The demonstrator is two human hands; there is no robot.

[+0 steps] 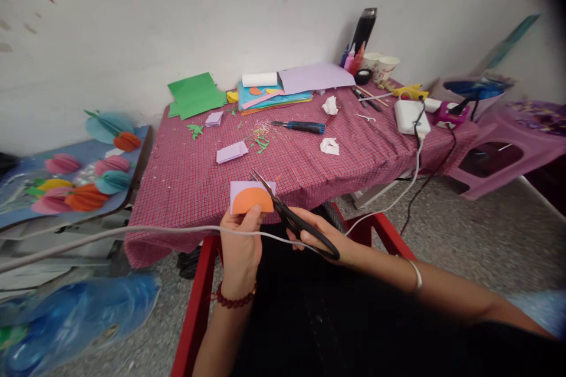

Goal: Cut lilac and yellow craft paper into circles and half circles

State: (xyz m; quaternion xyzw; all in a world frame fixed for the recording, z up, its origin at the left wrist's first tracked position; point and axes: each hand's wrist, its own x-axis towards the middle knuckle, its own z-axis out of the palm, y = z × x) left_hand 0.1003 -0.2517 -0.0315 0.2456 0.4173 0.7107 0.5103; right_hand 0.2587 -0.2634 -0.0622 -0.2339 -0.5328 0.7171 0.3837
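Pinched in my left hand (242, 235) are an orange paper half circle (250, 200) and a folded piece of purple paper (236, 187) behind it. My right hand (321, 232) grips black-handled scissors (305, 225). Their blades stand slightly apart at the right edge of the papers, pointing up and left. Both hands are just in front of the table's near edge. Beyond them, a folded purple paper piece (232, 152) lies on the checked cloth, with a smaller purple piece (214, 119) farther back.
A white cable (177, 228) crosses in front of my wrists from a white power adapter (412, 117). Pliers (305, 127), paper scraps and crumpled tissue (329, 146) lie on the table (177, 182). Green sheets (197, 95) are at the back. Finished paper shapes (88, 196) sit left.
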